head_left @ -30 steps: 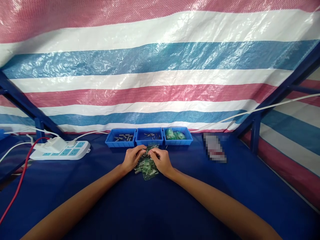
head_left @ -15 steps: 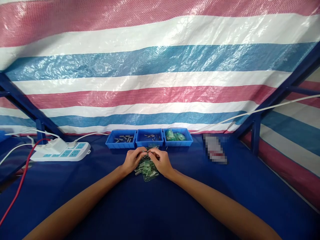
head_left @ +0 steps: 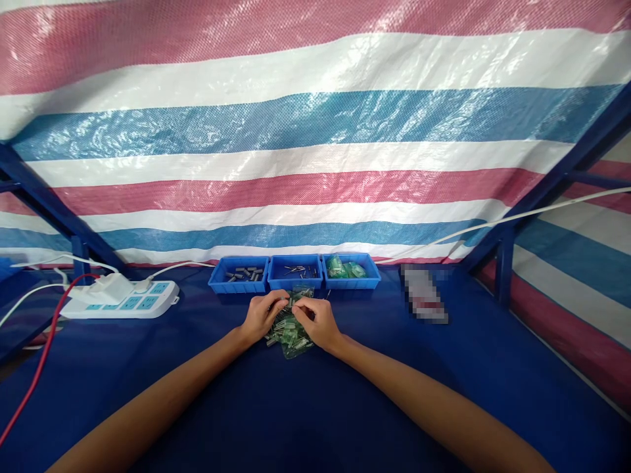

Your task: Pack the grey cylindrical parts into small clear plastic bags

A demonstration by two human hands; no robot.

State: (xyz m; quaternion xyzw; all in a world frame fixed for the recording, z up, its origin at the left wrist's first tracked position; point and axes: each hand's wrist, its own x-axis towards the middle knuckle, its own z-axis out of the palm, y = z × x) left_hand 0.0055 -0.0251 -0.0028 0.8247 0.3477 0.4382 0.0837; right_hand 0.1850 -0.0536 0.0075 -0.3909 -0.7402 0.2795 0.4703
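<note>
A loose pile of small metal parts and green-tinted clear plastic bags [head_left: 294,336] lies on the blue table, below both hands. My left hand [head_left: 263,316] is over the pile's left side, thumb and forefinger pinched together; whatever sits between them is too small to name. Just across from it, my right hand [head_left: 318,320] is also closed in a pinch at the pile's right side, and its fingertips hide what they hold, if anything. A narrow gap separates the two sets of fingertips.
Behind the hands stand three blue trays: the left tray [head_left: 238,287] with grey cylinders, the middle tray [head_left: 296,257] with thin metal pins, the right tray [head_left: 351,284] with green bags. A white power strip [head_left: 162,303] lies left, a blurred-out object [head_left: 424,295] right.
The fingertips of my two hands, close together before, have drawn slightly apart. The pile and the trays look the same.
</note>
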